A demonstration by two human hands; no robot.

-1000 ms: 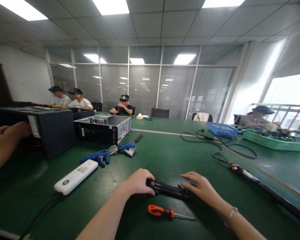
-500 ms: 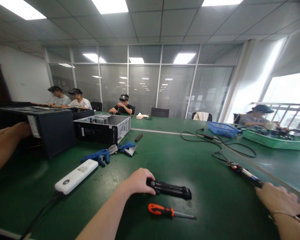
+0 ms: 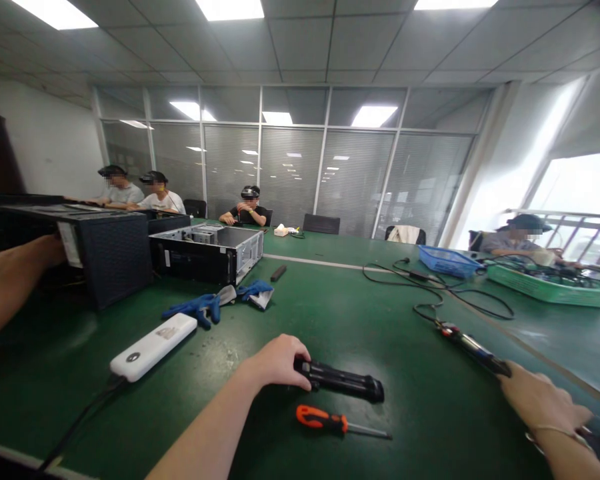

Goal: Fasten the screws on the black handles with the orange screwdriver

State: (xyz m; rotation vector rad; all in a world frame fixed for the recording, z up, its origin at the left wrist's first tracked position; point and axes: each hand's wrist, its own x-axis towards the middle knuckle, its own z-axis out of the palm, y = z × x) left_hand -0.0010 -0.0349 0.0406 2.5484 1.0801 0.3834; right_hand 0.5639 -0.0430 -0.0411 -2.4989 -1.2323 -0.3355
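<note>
The head view shows the left hand (image 3: 275,363) curled over the near end of a black tool handle (image 3: 340,381), gripping or resting on it, which of the two I cannot tell. The handle's long axis runs crosswise to the right of that hand, and the left hand is far nearer to it than the right. Just below lies an orange-handled screwdriver (image 3: 320,420), untouched. Far to the right, the right hand (image 3: 540,401), fingers partly curled, touches the end of a corded black tool (image 3: 473,353), its hold unclear
</note>
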